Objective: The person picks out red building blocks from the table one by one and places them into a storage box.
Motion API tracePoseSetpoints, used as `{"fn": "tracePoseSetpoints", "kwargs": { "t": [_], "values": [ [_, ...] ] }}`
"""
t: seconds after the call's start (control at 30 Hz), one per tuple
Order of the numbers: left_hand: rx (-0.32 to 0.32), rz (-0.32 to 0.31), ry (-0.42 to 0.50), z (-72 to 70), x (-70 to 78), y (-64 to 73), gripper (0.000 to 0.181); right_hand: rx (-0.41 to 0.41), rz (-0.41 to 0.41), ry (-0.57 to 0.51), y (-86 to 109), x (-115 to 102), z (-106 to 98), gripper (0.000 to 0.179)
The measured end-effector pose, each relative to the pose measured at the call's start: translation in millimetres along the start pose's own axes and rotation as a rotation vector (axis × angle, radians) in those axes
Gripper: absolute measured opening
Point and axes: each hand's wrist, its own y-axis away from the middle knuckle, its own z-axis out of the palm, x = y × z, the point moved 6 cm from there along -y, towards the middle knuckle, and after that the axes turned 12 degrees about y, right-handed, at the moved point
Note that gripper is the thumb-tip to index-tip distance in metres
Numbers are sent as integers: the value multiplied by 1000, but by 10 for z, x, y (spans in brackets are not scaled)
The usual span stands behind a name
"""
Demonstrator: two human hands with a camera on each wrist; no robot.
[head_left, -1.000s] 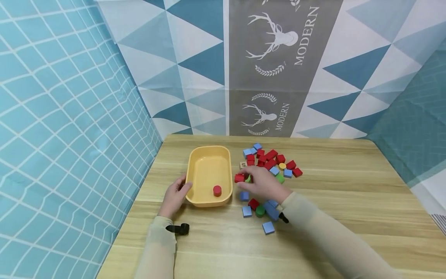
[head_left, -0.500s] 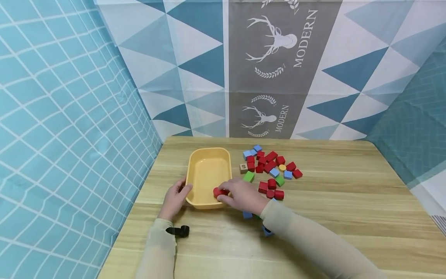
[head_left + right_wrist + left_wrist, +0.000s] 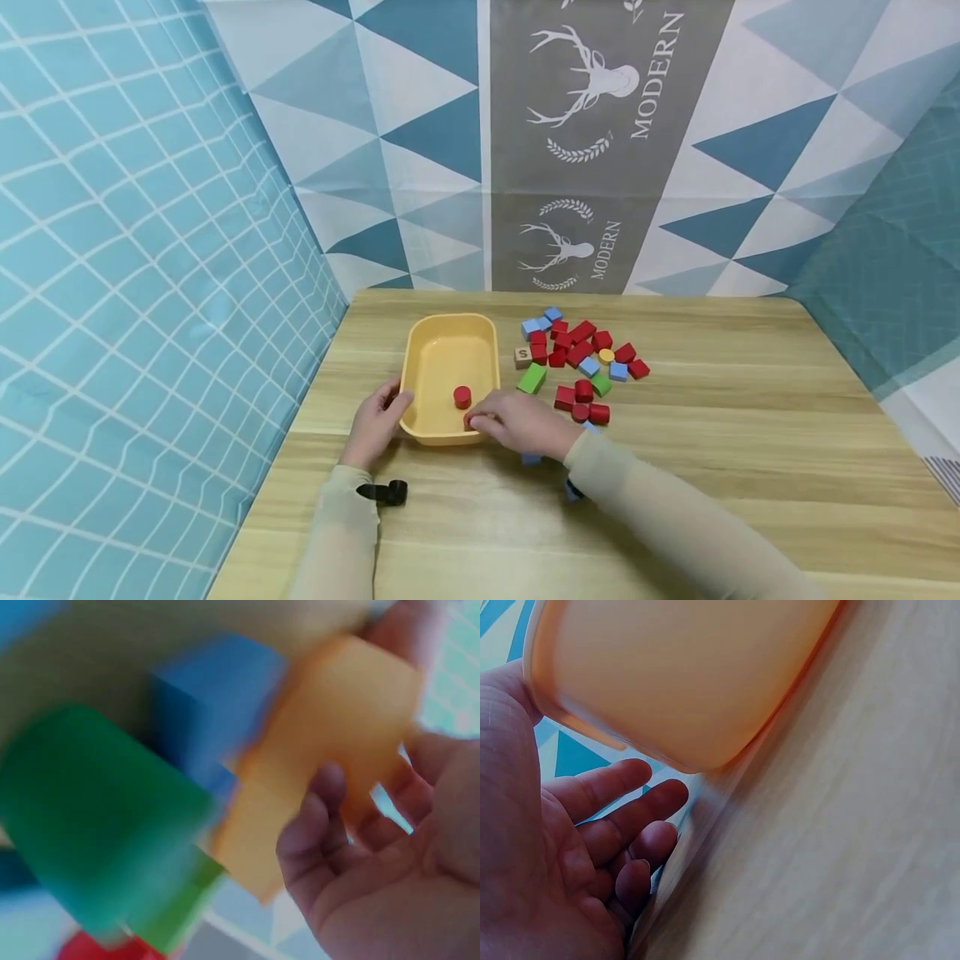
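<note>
A yellow plastic tray (image 3: 450, 358) stands on the left of the table in the head view. My left hand (image 3: 378, 421) holds its left side, thumb over the rim; in the left wrist view the other fingers (image 3: 615, 817) lie loosely curled below the tray wall. My right hand (image 3: 521, 423) reaches over the tray's right rim and pinches a small red block (image 3: 468, 422) low in the near right corner. Just behind that block, a red cylinder (image 3: 462, 397) sits on the tray floor. The right fingertips partly hide the pinched block.
Right of the tray lie several red blocks (image 3: 581, 353), blue blocks (image 3: 588, 367), a green block (image 3: 532, 379), a yellow disc (image 3: 606, 357) and a lettered wooden cube (image 3: 522, 357). A green cylinder (image 3: 97, 810) appears close in the right wrist view.
My right hand has carried the red block leftward from beside the pile into the tray. The red cylinder there has shifted slightly back. The left hand and tray have stayed in place.
</note>
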Motion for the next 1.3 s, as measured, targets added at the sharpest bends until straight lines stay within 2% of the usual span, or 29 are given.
{"fn": "tracePoseSetpoints", "kwargs": {
  "t": [0.1, 0.2, 0.27, 0.33, 0.43, 0.57, 0.8, 0.93, 1.13, 1.3],
  "values": [
    [-2, 1, 10, 15, -5, -20, 60, 24, 87, -119, 87, 147, -260, 35],
    [-2, 1, 9, 18, -2, -35, 58, 100, 178, -161, 256, 308, -505, 39],
    [2, 2, -4, 6, 2, -32, 57, 116, 210, -168, 400, 377, -564, 40],
    [7, 3, -19, -5, 10, -32, 56, 87, 220, -152, 543, 416, -533, 43],
    [11, 1, -21, -12, 32, -39, 57, 4, 227, -116, 726, 449, -382, 48],
    [8, 5, -2, -6, 37, -46, 59, -44, 253, -41, 830, 489, -187, 52],
    [22, 9, -6, 15, 7, -33, 56, -49, 266, 92, 831, 444, 98, 48],
    [14, 21, -7, 34, 13, -33, 53, -22, 259, 154, 827, 393, 173, 39],
    [18, 12, -4, 21, 7, -28, 53, 21, 262, 150, 817, 381, 183, 29],
    [18, 8, -24, 6, -3, -20, 54, 19, 278, 110, 807, 417, 210, 25]
  ]
}}
